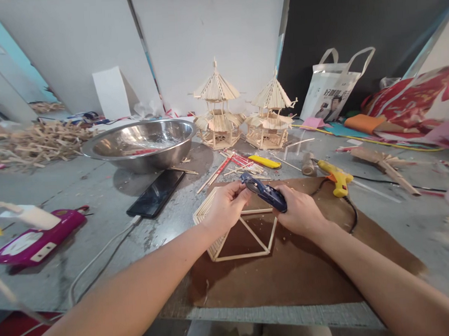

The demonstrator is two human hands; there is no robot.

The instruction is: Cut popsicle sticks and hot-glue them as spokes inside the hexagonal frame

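My right hand point(300, 209) is wrapped around a dark blue hand tool point(265, 192), which looks like a pair of cutters and points up and to the left. At the tool's tip, my left hand point(228, 205) is closed in a pinch; what its fingers hold is too small to make out. Beneath both hands lies a flat hexagonal frame of thin wooden sticks point(244, 256) with crossing spokes. Its left part is filled with rows of sticks, and my left hand hides some of it. A brown sheet point(290, 280) lies under the frame.
Two stick pagodas point(218, 120) stand at the back. A steel bowl point(185, 132), a phone point(156, 194) with a cable and a purple device point(58, 232) are on the left. A yellow glue gun point(336, 177) lies right, a yellow cutter knife point(265, 161) ahead among loose sticks.
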